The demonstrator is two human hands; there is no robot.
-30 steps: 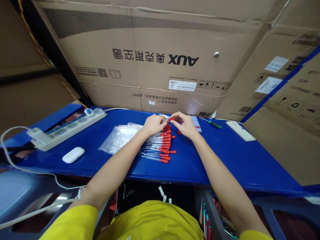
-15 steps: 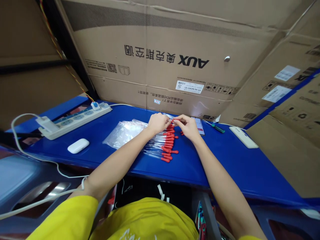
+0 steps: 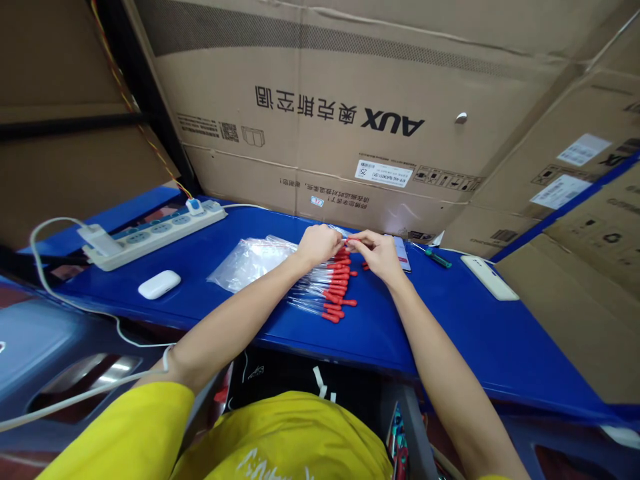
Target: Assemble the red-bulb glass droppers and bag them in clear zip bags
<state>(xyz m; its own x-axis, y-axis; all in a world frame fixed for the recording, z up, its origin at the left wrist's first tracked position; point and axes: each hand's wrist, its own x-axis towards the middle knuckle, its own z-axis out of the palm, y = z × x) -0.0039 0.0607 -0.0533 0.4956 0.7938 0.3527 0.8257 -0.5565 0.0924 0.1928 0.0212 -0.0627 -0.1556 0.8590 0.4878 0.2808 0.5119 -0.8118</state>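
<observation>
Both hands meet over the back end of a row of glass droppers [image 3: 320,287] with red rubber bulbs, laid side by side on the blue table. My left hand [image 3: 319,244] is closed in a pinch around a dropper's clear tube, mostly hidden by the fingers. A red bulb [image 3: 353,241] sits between the thumb and fingers of my right hand [image 3: 378,252], close against the left fingertips. Whether bulb and tube are joined is hidden. Left of the row lies a clear plastic bag [image 3: 250,263], partly behind my left forearm. A few red bulbs [image 3: 366,266] lie below my right hand.
A power strip [image 3: 155,233] with plugs and a white earbud case [image 3: 159,285] are at left. Right of my hands lie a phone-like flat object [image 3: 401,255], a green screwdriver [image 3: 438,259] and a white socket strip [image 3: 489,277]. Cardboard [image 3: 320,120] walls the back; a white cable [image 3: 100,307] crosses my left arm.
The view has shifted slightly. My hands stay together at the same place over the droppers, with only small finger movement.
</observation>
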